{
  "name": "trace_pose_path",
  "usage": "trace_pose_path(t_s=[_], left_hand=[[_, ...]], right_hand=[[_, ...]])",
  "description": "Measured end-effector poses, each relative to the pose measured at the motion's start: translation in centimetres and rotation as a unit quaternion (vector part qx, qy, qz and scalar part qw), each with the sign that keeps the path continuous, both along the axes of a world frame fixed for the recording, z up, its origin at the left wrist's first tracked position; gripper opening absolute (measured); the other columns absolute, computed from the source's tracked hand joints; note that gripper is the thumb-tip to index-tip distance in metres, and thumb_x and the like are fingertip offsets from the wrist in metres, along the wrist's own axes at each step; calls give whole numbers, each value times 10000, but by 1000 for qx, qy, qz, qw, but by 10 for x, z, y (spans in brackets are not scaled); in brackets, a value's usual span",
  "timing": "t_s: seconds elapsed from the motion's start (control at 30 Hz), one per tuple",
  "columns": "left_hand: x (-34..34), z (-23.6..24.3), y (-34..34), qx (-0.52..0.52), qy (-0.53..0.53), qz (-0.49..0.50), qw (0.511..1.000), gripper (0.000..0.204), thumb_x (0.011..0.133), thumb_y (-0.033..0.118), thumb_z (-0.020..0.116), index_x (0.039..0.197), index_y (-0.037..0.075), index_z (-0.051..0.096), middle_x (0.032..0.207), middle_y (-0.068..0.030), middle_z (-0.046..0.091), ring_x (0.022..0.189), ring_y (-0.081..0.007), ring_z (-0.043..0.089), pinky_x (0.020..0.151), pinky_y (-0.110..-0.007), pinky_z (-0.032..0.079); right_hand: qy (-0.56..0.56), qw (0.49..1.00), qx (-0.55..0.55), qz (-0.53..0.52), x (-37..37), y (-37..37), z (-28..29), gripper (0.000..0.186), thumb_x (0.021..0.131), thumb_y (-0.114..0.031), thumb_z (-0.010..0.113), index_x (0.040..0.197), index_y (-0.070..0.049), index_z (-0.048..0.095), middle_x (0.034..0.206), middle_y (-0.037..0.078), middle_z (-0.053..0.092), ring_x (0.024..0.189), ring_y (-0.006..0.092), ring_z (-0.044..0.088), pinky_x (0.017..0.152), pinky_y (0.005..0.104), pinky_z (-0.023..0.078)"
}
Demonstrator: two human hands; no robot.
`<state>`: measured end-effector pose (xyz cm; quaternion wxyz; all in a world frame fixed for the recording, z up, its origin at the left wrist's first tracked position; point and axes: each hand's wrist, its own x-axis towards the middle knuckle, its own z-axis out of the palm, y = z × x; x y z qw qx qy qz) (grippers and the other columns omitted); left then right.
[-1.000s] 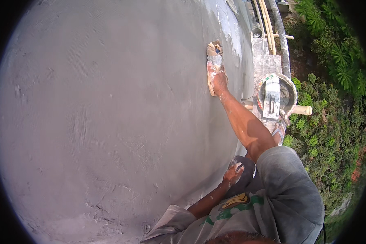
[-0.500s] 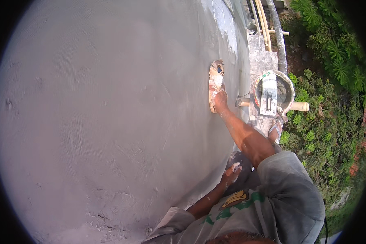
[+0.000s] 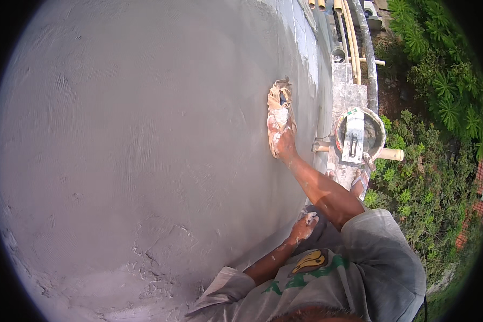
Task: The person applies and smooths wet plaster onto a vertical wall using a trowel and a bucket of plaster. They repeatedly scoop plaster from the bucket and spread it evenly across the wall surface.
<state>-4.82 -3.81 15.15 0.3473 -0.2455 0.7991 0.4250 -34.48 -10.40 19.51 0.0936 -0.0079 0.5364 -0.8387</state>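
My right hand (image 3: 282, 140) is closed around a long float wrapped in tan cloth (image 3: 279, 100), smeared with white. The float stands lengthwise against the wet grey plaster wall (image 3: 161, 118), near its right side. Low in front of my body is my left hand (image 3: 304, 227), its fingers curled and coated with white. It is beside my leg, and what it holds, if anything, is hidden. To the right of my right arm stands a round bucket (image 3: 381, 131) with grey contents. A flat steel trowel (image 3: 353, 144) lies across its rim.
A narrow, splattered plank walkway (image 3: 350, 92) runs along the wall, with bamboo poles (image 3: 353, 45) and a curved grey pipe (image 3: 368, 59) beyond. A pole end (image 3: 392, 154) sticks out beside the bucket. Green shrubs (image 3: 413, 180) grow far below. The lower wall is rough (image 3: 145, 257).
My right hand and the float have shifted slightly left and down on the wall. The view has tilted a little, so the bucket appears lower. My left hand stays beside my leg.
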Motion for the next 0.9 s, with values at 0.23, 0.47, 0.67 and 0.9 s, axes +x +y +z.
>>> trace_pose_path(t_s=[0.23, 0.47, 0.67, 0.9], left_hand=[[-6, 3, -5, 6, -80, 41, 996, 493, 927, 418, 502, 1276, 70, 513, 1116, -193, 630, 996, -310, 615, 886, -380, 458], [6, 15, -3, -15, -20, -2, 1000, 478, 933, 420, 492, 1263, 75, 517, 1110, -204, 632, 999, -328, 623, 863, -393, 471], [-1, 27, -16, 19, -53, 61, 997, 466, 934, 431, 483, 1238, 81, 527, 1066, -202, 642, 991, -340, 623, 852, -397, 474], [8, 31, -4, -26, -28, 28, 999, 485, 926, 461, 484, 1226, 84, 535, 1070, -200, 639, 998, -336, 619, 880, -384, 461]], right_hand=[[185, 946, 251, -88, -74, -11, 59, 518, 893, -301, 579, 1268, 39, 466, 1222, 202, 530, 1166, 299, 484, 997, 369, 356], [-87, 996, -34, 0, -4, -2, 3, 427, 944, -277, 497, 1282, -18, 476, 1266, 148, 473, 1141, 298, 464, 995, 406, 351], [225, 965, 105, -91, 21, -6, 110, 515, 889, -121, 543, 1347, 42, 372, 1346, 182, 430, 1253, 312, 394, 1040, 404, 302], [-98, 993, 60, 23, -67, 10, 80, 488, 944, -390, 505, 1255, -13, 510, 1174, 128, 567, 1055, 244, 538, 896, 353, 418]])
